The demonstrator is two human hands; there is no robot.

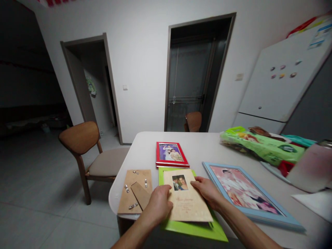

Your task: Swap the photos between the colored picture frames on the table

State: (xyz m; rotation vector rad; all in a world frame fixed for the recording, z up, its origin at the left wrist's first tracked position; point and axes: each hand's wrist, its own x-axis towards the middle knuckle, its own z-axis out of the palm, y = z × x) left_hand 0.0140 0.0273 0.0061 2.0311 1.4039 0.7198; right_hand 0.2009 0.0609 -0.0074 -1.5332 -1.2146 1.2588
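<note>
A wooden chair (79, 138) stood at the left end of the white table (202, 141). On that end lay the backing panel (129, 197), support leg (142, 197) uppermost, metal clips (134, 206) distributed around it. Status: detached, entirely beside the green frame (192, 230).

The left hand (159, 204) held the left edge of the insert sheet (193, 202), its thumb and curled fingers close together. The insert sheet, cream with a small printed portrait near its top, lay over the opening of the green frame. Its near edge stood proud of the rim, with a dark gap beneath; full seating was therefore judged incomplete. Whether glazing lay below could not be told.

The red frame (172, 164) rested just beyond, photograph upward, and appeared fully assembled.

The right hand (206, 190) held the opposite edge of the sheet, fingertips on its upper right side; the grip was narrow.

To the right, the blue frame (269, 217) lay picture upward and likewise appeared complete. A green package (264, 143) lay beyond it.

Overall, the work on the green frame was judged partway: back off, sheet accessible and in hand, frame and panel not joined. Whether parts were going in or coming out could not be determined.
</note>
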